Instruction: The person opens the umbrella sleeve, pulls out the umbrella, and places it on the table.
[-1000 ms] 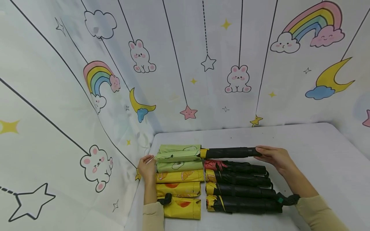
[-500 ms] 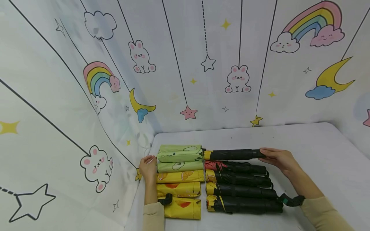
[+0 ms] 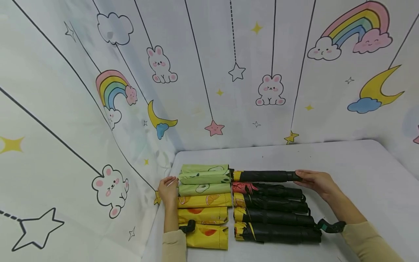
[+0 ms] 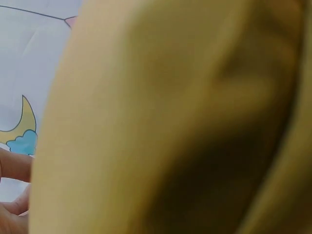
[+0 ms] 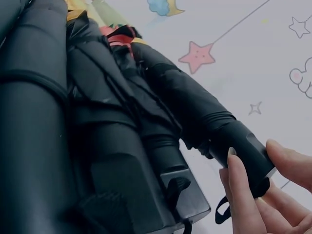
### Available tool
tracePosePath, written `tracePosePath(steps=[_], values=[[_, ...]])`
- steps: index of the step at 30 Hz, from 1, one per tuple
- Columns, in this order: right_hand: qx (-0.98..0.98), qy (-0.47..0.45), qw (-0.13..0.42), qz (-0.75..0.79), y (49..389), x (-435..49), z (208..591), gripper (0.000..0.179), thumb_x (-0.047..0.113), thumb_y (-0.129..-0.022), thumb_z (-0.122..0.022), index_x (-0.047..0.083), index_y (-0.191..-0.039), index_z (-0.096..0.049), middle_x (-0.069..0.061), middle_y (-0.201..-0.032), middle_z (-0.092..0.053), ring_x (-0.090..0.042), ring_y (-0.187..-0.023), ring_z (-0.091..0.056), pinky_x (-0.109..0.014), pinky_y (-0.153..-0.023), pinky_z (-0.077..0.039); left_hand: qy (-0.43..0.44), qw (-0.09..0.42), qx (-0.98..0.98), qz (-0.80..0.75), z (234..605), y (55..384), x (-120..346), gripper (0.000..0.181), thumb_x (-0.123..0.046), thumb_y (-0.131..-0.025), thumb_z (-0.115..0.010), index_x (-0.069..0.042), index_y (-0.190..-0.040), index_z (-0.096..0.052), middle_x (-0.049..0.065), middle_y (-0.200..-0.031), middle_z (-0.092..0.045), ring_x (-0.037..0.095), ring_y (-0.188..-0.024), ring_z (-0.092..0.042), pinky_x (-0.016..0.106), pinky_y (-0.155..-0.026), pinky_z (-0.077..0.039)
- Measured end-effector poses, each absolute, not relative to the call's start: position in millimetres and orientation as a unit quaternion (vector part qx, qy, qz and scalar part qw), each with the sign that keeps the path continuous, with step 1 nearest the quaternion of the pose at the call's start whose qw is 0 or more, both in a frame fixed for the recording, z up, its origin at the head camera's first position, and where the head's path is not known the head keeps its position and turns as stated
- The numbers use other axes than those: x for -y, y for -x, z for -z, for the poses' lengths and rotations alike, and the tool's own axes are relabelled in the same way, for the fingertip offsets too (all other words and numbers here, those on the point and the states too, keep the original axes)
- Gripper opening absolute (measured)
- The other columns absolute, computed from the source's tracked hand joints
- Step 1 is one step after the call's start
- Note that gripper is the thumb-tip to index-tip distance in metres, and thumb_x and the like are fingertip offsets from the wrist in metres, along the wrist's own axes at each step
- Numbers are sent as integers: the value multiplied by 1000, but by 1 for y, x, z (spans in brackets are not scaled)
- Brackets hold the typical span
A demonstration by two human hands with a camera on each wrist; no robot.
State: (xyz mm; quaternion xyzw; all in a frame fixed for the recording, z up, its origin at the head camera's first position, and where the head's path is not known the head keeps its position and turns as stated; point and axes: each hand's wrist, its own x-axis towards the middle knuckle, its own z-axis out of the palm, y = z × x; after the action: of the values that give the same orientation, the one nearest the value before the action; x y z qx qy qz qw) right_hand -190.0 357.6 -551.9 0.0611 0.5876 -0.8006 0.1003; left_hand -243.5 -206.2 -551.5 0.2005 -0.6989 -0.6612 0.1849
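In the head view my right hand (image 3: 315,183) pinches the handle end of the farthest black folded umbrella (image 3: 265,176), which has a yellow band at its left end. The right wrist view shows thumb and fingers (image 5: 241,195) on either side of its dark handle (image 5: 239,151). To its left lies a light green umbrella sleeve (image 3: 204,177) with an avocado print. At that sleeve's left end is my left hand (image 3: 168,191), its fingers loosely bent and a gap beside the thumb; whether it touches the sleeve is unclear. A beige cuff (image 4: 146,117) blocks most of the left wrist view.
Several more folded black umbrellas, such as one with red trim (image 3: 266,190), lie in a row nearer me. Left of them are another green sleeve (image 3: 193,189) and yellow sleeves (image 3: 207,236). Behind the white table (image 3: 353,156) hangs a printed curtain (image 3: 242,47).
My right hand has drawn the umbrella slightly right and nearer me, apart from the green sleeve's right end. The green sleeve's left corner has come away from my left hand and lies flatter.
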Motion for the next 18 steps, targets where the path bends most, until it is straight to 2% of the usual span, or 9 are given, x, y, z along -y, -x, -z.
tracePosePath(steps=[5,11,15,18], values=[[-603,-65,120,786,193,-359,559,16,4,-100,-69,12,-109,-80,5,-107,-77,-16,-100,-76,-41,-95,-59,-200,187,697,663,552,244,206,29,4,-96,-69,5,-125,-63,27,-123,-69,38,-112,-71,16,-75,-57],[-627,-70,131,764,195,-362,565,18,11,-101,-71,10,-116,-79,6,-109,-78,-16,-102,-76,-36,-95,-59,-199,181,701,661,554,244,207,33,3,-97,-68,7,-129,-61,25,-124,-69,38,-114,-70,14,-73,-55],[-699,-77,114,702,196,-363,566,34,26,-99,-75,8,-128,-75,10,-110,-78,-13,-102,-76,-26,-90,-60,-195,182,702,660,554,245,207,34,3,-97,-68,7,-130,-61,26,-125,-69,38,-115,-70,14,-74,-56],[-753,-80,101,646,197,-362,566,51,35,-96,-78,2,-134,-70,7,-112,-78,-11,-101,-76,-23,-85,-60,-195,181,703,660,555,246,207,33,3,-97,-69,6,-129,-61,25,-124,-69,38,-114,-70,15,-74,-56]])
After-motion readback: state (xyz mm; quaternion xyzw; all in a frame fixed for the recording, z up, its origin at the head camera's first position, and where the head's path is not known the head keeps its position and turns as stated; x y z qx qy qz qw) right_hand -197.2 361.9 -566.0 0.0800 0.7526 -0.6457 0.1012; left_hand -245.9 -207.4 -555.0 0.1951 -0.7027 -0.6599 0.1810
